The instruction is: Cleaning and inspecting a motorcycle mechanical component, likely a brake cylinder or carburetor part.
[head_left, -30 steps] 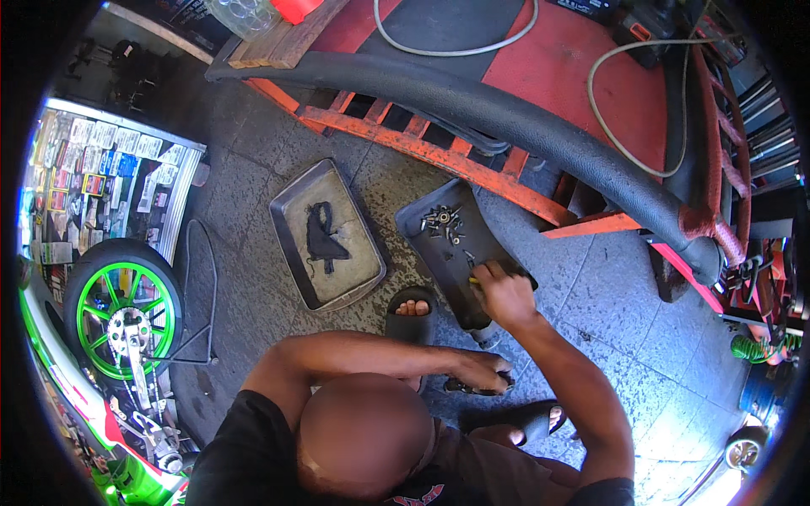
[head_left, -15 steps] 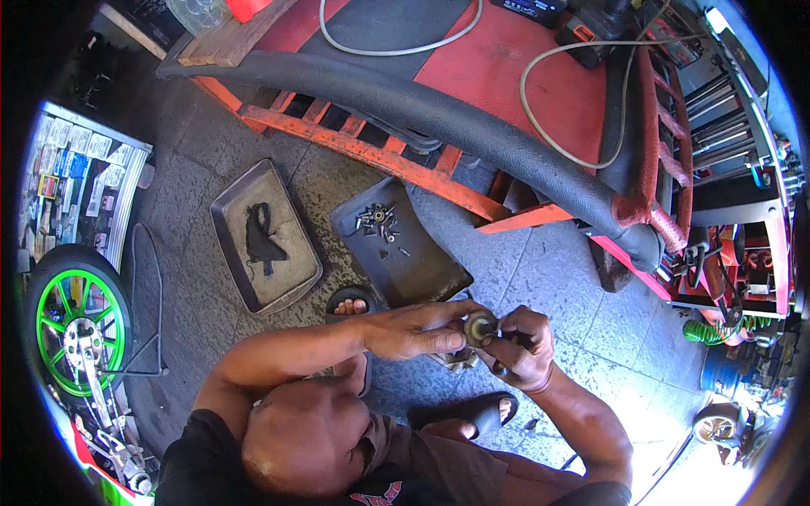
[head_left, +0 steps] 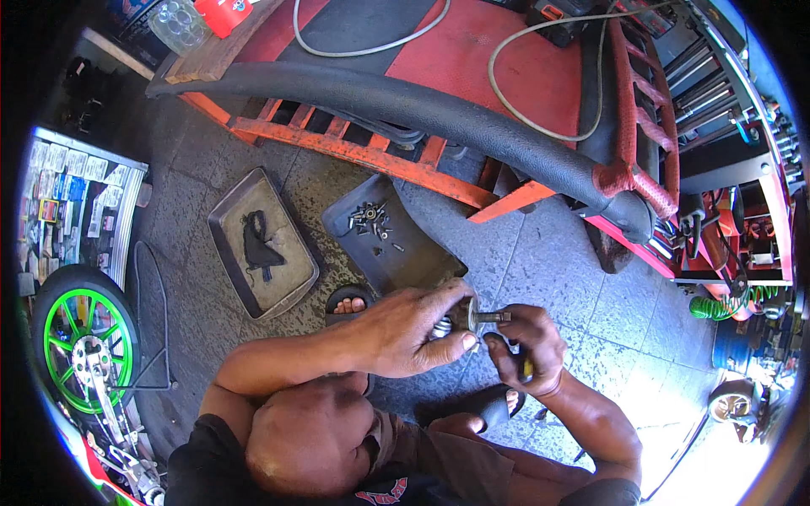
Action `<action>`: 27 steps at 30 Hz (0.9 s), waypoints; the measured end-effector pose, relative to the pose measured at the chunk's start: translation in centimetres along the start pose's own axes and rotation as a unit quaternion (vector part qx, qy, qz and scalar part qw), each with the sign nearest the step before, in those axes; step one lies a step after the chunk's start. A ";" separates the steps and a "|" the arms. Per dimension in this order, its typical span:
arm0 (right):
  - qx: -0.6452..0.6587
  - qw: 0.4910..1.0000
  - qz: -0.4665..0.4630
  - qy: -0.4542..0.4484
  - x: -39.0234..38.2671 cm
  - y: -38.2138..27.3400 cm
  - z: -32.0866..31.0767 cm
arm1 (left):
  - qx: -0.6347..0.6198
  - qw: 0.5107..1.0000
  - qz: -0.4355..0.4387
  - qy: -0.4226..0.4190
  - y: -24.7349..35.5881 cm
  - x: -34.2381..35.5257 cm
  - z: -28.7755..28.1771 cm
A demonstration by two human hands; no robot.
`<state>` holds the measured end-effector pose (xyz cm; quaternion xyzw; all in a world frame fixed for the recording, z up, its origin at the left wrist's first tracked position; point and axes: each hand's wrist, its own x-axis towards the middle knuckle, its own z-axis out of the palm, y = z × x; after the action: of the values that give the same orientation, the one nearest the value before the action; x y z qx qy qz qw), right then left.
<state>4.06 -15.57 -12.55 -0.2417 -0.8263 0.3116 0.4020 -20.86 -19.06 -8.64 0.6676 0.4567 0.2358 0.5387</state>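
Observation:
My left hand [head_left: 413,333], its fingers closed, grips a metal shaft with a round flange [head_left: 474,317] in front of my chest. The shaft sticks out toward my right hand, and a ribbed, coil-like end [head_left: 442,327] shows between my left fingers. My right hand [head_left: 533,347] is curled, its index finger at the tip of the shaft. Tucked in that palm is a small yellow-and-dark thing [head_left: 528,368], mostly hidden, whose kind I cannot make out. Just beyond my hands, on the floor, lies a dark curved tray [head_left: 413,261] bearing several bolts and small metal parts [head_left: 369,219].
Left of the dark tray, a shallow metal pan [head_left: 295,291] holds a black cloth-like thing [head_left: 261,244]. A red and black padded bench [head_left: 472,181] on an orange frame spans the far side. A green wheel [head_left: 84,346] stands at left, a tool rack [head_left: 717,181] at right.
The metal part has turned so its shaft now points right, where its round end faced up before. My right hand has shifted slightly right and down, and the yellow has come into sight.

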 end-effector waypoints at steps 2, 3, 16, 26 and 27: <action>0.016 0.998 0.067 0.005 0.0 -0.8 -0.8 | 0.059 0.996 0.037 0.055 0.3 0.1 0.1; -0.012 0.997 0.075 -0.017 0.1 -1.1 -1.1 | 0.081 0.994 0.041 0.055 0.4 0.1 0.0; -0.066 0.991 -0.072 -0.088 2.5 -1.0 -1.9 | 0.177 0.981 0.047 0.057 2.3 -0.9 -0.3; -0.148 0.969 -0.035 -0.194 2.8 -2.8 -2.8 | 0.246 0.955 0.145 0.079 2.3 -1.3 0.3; -0.123 0.972 -0.015 -0.202 2.9 -2.9 -2.8 | 0.254 0.953 0.147 0.078 2.3 -1.3 0.3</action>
<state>4.23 -14.81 -7.63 -0.2086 -0.9260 0.2440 0.1988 -20.41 -20.37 -6.36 0.8217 0.4390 0.2395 0.2733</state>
